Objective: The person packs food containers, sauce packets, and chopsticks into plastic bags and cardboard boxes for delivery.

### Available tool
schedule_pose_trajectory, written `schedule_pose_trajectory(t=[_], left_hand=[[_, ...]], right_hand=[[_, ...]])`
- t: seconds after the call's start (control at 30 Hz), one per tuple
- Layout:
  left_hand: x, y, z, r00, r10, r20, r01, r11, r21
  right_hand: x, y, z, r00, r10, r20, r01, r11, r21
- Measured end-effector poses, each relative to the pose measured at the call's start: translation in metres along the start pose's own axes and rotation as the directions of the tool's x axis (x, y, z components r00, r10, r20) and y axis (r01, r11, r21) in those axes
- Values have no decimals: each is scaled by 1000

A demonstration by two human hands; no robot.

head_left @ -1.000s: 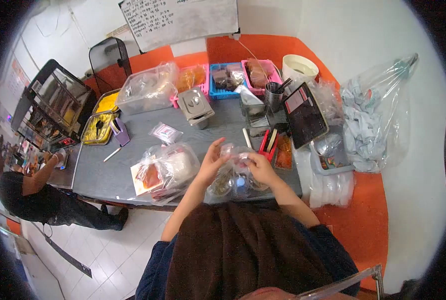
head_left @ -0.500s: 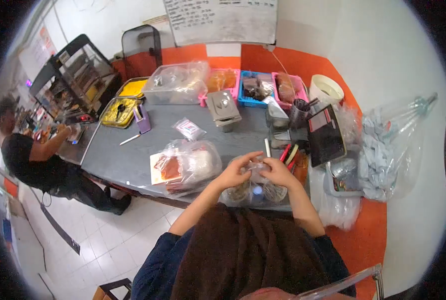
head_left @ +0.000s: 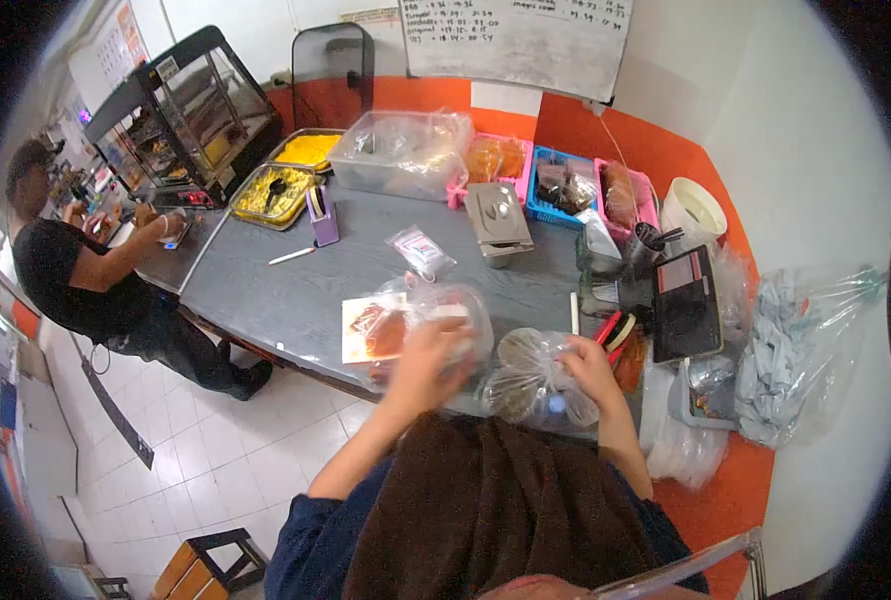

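With its fingers closed on the gathered top, my right hand (head_left: 591, 372) holds a clear plastic bag (head_left: 526, 385) near the table's front edge. Round containers and a blue cap show through its film. My left hand (head_left: 431, 362) is smeared by motion over a second clear plastic bag (head_left: 474, 318), to the left of the first. Inside or under that second bag lie a pale, round-edged shape and a white sheet with a reddish-brown patch (head_left: 378, 335). A small clear packet with a printed label (head_left: 421, 252) lies just beyond.
Along the back stand yellow food trays (head_left: 271, 195), a clear plastic tub (head_left: 401, 160), a lidded steel container (head_left: 499, 220), and pink and blue baskets (head_left: 556, 212). A tablet (head_left: 686, 305) leans at right. Another person (head_left: 91, 260) works at the far left.
My left hand has left the right-hand bag's top and moved left over the other bag. My right hand stays on its bag. The camera view has shifted.
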State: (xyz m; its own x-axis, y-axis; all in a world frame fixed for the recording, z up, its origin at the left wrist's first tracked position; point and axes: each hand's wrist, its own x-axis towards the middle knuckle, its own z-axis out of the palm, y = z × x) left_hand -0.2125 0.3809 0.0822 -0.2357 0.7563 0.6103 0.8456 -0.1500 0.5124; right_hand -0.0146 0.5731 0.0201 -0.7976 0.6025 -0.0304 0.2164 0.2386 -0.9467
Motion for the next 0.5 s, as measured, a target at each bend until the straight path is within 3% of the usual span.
schedule_pose_trajectory(t=[0.03, 0.07, 0.1, 0.13, 0.17, 0.2, 0.27, 0.3, 0.37, 0.43, 0.5], left_hand=[[-4, -20, -13, 986, -81, -144, 81, 997, -7], [-7, -35, -26, 961, -167, -219, 186, 980, 70], [-8, -46, -40, 928, -265, -263, 298, 950, 96], [-10, -63, -48, 924, -277, -265, 337, 916, 218], [-10, -77, -54, 926, -282, -252, 338, 916, 215], [-10, -89, -58, 937, -293, -190, 334, 911, 243], [-7, -116, -58, 949, -292, -115, 313, 914, 260], [-4, -120, -57, 951, -291, -105, 308, 918, 251], [5, -125, -53, 860, -511, 15, 487, 828, 280], [12, -133, -54, 858, -504, 101, 469, 849, 244], [18, -139, -56, 855, -485, 185, 448, 869, 209]], right_hand=[[-2, -3, 2, 995, -20, -102, 10, 995, -98], [-6, -5, 6, 991, 81, -109, -97, 985, -144], [-10, -13, 11, 990, 91, -109, -106, 984, -141], [-17, -26, 14, 984, -80, -158, 5, 904, -427], [-24, -40, 18, 955, -253, -153, 84, 729, -679], [-31, -60, 23, 958, -239, -159, 70, 732, -678], [-33, -109, 42, 902, -361, -236, -46, 464, -884], [-28, -126, 52, 903, -352, -244, -60, 462, -885], [-11, -153, 76, 885, -461, -60, 287, 645, -709], [14, -137, 109, 804, -572, 160, 549, 613, -567], [34, -137, 138, 806, -540, 240, 547, 528, -650]])
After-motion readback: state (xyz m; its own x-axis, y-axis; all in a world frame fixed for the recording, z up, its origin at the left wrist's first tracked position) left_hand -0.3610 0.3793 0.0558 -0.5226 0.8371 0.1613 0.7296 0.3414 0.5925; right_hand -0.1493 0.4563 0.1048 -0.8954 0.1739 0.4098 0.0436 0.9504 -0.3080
